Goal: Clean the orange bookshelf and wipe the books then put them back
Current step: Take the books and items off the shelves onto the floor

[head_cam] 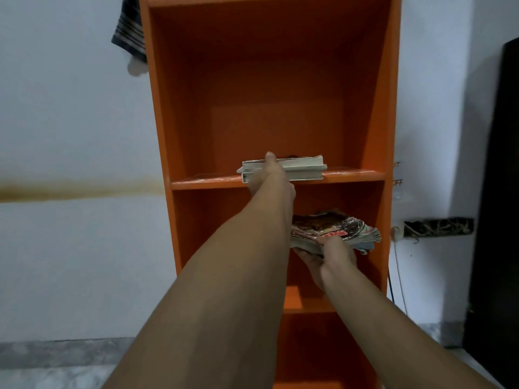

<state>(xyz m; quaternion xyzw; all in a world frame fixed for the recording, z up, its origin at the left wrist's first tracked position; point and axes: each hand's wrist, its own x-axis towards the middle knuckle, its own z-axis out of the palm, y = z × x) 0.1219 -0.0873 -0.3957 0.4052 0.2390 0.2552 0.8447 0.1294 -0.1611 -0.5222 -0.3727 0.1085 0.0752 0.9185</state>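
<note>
The left hand point(271, 175) grips the near edge of two pale books point(283, 170) lying flat on a shelf board point(354, 176) of the orange bookshelf point(168, 108), thumb on top and fingers below. The books overhang the board's front edge, so they are either being set down or drawn off; which cannot be judged. Below and to the right of that hand, the right hand point(331, 254) holds a worn stack of magazines point(337, 230), palm under, thumb pressing the cover, evidently to keep the loose, curled pages together. The stack sits in front of the lower compartment, apart from its boards. Beyond the left hand the compartment stands otherwise bare, with free room on both sides. A striped cloth point(129, 29) hangs up and left.
</note>
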